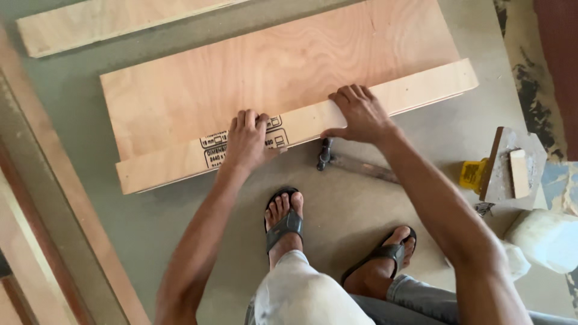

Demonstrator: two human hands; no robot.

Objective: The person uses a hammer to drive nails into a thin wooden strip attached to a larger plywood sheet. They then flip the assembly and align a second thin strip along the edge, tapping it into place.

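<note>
A narrow plywood strip (421,87) lies along the near edge of a wide plywood board (271,66) on the floor. My left hand (247,139) presses down on the strip over a black printed stamp, fingers curled at its far edge. My right hand (359,114) lies flat on the strip a little to the right, thumb at the near edge. A hammer (355,162) rests on the floor just below my right hand.
Another plywood strip (90,24) lies at the far left. My sandalled feet (286,219) stand near the hammer. A small wooden block with a yellow tool (503,171) and a white plastic container (545,238) sit at the right. Long boards (36,198) run down the left.
</note>
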